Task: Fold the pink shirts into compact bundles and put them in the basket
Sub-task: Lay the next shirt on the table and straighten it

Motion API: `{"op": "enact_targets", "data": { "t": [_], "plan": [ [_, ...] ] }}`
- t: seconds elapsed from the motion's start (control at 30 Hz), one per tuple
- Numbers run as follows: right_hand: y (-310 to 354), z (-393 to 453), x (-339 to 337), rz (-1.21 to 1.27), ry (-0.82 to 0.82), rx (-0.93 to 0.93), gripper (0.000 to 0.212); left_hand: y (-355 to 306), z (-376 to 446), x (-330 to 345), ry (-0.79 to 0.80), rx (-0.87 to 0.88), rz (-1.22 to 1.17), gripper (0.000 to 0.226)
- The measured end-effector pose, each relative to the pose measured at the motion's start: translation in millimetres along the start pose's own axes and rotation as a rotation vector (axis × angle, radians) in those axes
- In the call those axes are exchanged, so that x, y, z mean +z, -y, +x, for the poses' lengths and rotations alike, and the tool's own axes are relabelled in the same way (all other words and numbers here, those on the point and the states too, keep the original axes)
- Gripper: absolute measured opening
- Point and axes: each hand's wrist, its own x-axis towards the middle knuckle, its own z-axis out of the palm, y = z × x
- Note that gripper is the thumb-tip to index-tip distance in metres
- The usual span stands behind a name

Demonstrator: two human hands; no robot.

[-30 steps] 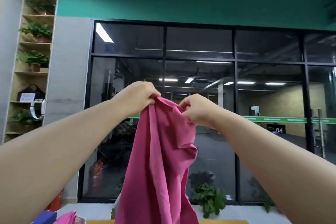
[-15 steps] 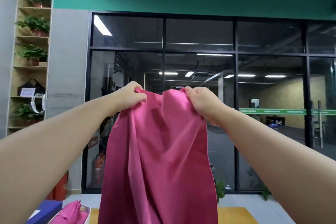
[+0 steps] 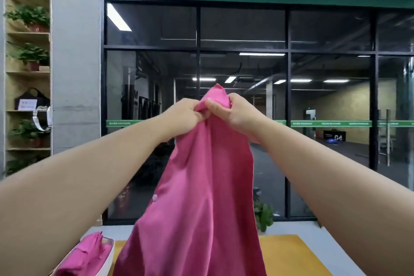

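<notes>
I hold a pink shirt point(image 3: 201, 197) up in the air in front of me; it hangs down past the bottom of the view. My left hand point(image 3: 183, 116) and my right hand point(image 3: 233, 112) sit side by side at its top, both pinching the bunched upper edge, with a peak of cloth sticking up between them. At the lower left stands a white basket point(image 3: 109, 255) with pink shirts point(image 3: 89, 251) lying in it.
A yellow table top point(image 3: 291, 253) lies below the hanging shirt. Behind it runs a black-framed glass wall point(image 3: 289, 96). Wooden shelves point(image 3: 26, 74) with potted plants stand at the far left. A small plant point(image 3: 264, 215) sits on the floor by the glass.
My hands have come together from a spread hold, bunching the shirt's top edge into a peak. The view has tilted down a little, showing more of the basket and table.
</notes>
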Motion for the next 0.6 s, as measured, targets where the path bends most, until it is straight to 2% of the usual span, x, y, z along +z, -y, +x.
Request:
{"op": "enact_targets", "data": {
  "t": [0.1, 0.17, 0.2, 0.23, 0.3, 0.37, 0.4, 0.43, 0.47, 0.53, 0.6],
  "plan": [
    [-17.1, -20.6, 7.2, -0.153, 0.285, 0.157, 0.032, 3.9, 7.7, -11.3, -0.127, -0.081, -0.359, 0.024],
    [-35.3, -32.3, 26.4, -0.332, 0.379, 0.178, 0.024, 1.8, 12.6, -17.6, -0.175, -0.117, -0.567, 0.027],
    [-45.1, -38.3, 37.3, -0.420, 0.410, 0.183, 0.019, 0.2, 13.0, -18.5, -0.196, -0.120, -0.592, 0.028],
    [-54.7, -40.3, 45.1, -0.503, 0.410, 0.180, 0.015, -0.5, 12.2, -20.7, -0.227, -0.097, -0.512, 0.026],
    [-72.9, -41.2, 50.4, -0.556, 0.302, 0.215, 0.015, 4.9, 6.3, -23.8, -0.198, 0.031, -0.012, 0.016],
    [-78.7, -34.6, 45.8, -0.477, 0.086, 0.212, 0.018, 16.2, -6.1, -18.4, 0.064, 0.079, 0.543, 0.047],
    [-76.5, -29.4, 42.5, -0.411, -0.017, 0.182, 0.021, 24.9, -10.6, -9.7, 0.194, 0.092, 0.741, 0.058],
    [-69.9, -24.7, 38.8, -0.345, -0.085, 0.144, 0.023, 32.3, -14.5, 1.1, 0.269, 0.124, 0.847, 0.053],
    [-62.4, -21.4, 34.5, -0.300, -0.096, 0.099, 0.023, 38.1, -14.7, 9.7, 0.255, 0.165, 0.857, 0.042],
    [-50.1, -20.3, 26.8, -0.326, -0.007, 0.025, 0.016, 45.3, -8.6, 13.1, 0.051, 0.148, 0.674, 0.038],
    [-56.9, -21.5, 20.8, -0.565, 0.095, 0.037, 0.019, 50.4, 2.6, 1.1, -0.215, 0.041, 0.469, 0.042]
  ]
}}
